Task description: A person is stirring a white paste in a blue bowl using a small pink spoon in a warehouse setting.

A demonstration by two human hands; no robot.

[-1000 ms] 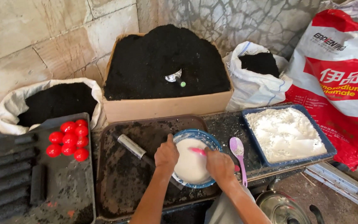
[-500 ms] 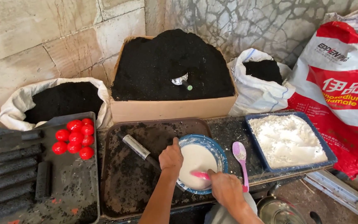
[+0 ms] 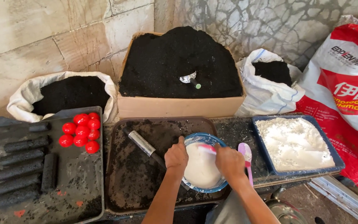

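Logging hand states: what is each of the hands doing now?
Left hand: closed on the rim of the blue bowl.
Right hand: closed around a pink utensil in the bowl.

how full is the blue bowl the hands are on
Partly full. White paste covers the inside of the blue bowl, with bare rim above it. The left hand steadies it; the right hand holds a pink tool.

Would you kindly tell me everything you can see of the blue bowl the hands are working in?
The bowl is round, blue-rimmed, and looks like plastic or enamel. It holds a smooth white paste that fills most of it. It sits upright at the right end of the dark tray. The left hand grips its near-left rim; the right hand is over its right side, holding a pink tool in the paste. A lilac spoon lies just right of it.
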